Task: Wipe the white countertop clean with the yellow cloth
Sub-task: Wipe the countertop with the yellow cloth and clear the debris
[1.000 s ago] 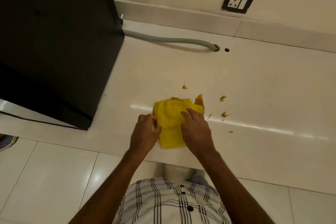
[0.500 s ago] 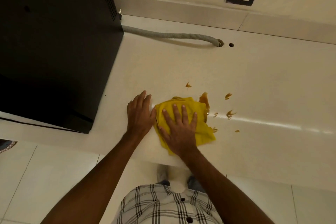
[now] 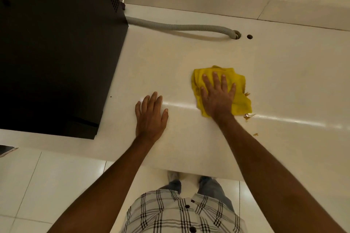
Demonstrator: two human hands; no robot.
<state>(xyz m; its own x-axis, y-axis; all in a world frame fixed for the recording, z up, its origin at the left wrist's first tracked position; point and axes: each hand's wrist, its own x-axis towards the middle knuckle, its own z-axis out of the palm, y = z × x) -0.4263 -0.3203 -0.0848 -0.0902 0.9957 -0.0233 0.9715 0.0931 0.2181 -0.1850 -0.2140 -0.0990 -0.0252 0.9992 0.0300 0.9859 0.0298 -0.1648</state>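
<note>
To the left of the yellow cloth [image 3: 239, 89], well apart from it, the black appliance [image 3: 56, 47] fills the far-left part of the white countertop [image 3: 284, 73], its front corner reaching close to the counter's near edge. Between that cabinet and the cloth lies a broad bare stretch of counter, and your left hand [image 3: 150, 117] rests flat there, fingers spread and palm down, gripping nothing; it sits near the cloth but does not touch it. Behind the cloth, a grey corrugated hose [image 3: 180, 27] runs from the appliance's rear along the counter and drops into a hole, with a smaller hole [image 3: 249, 36] just beside that one.

Your right hand [image 3: 217, 96] lies flat on top of the cloth, fingers splayed and pressing down rather than curled around it, so the cloth is pinned under the palm, not grasped. The cloth is bunched, showing beyond your fingertips and out past the hand's right side. Touching the cloth's right edge is an orange-brown smear [image 3: 246, 94]; just beside its lower right corner is a glossy blob [image 3: 248, 116], and a small fleck [image 3: 255, 134] lies nearer the counter's front edge. Right of the cloth the counter runs open to the frame's edge.
</note>
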